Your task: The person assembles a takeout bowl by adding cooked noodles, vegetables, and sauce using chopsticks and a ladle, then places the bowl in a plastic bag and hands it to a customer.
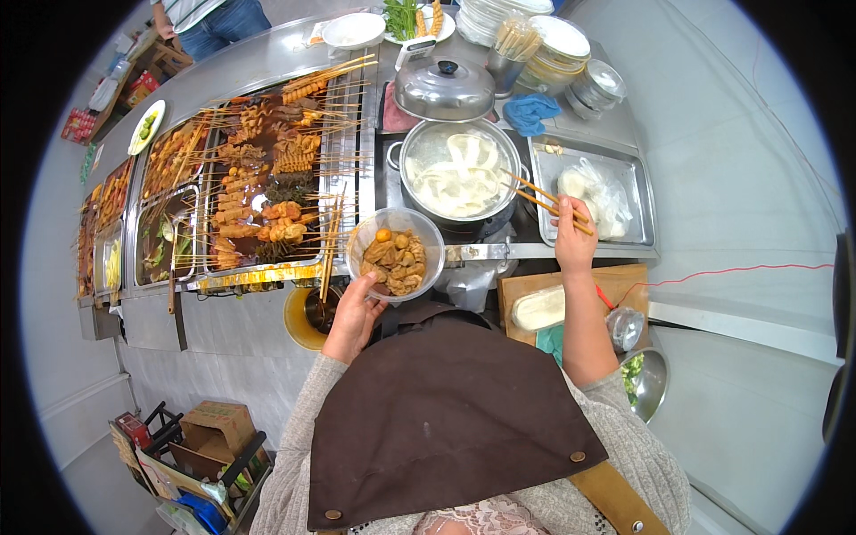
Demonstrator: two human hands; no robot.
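My left hand grips the near rim of a clear plastic bowl with brown braised pieces and a small orange ball in it. Closed round a pair of wooden chopsticks, my right hand is to the right of a steaming metal pot. The chopstick tips reach over the pot's right side, by the wide white noodles in pale liquid. Behind the pot rests a domed metal lid with a black knob.
Trays of skewers in brown broth fill the left counter. A metal tray with a plastic bag of white food stands right of the pot. Stacked plates, a blue cloth and a wooden board are near. Another person stands at the far left.
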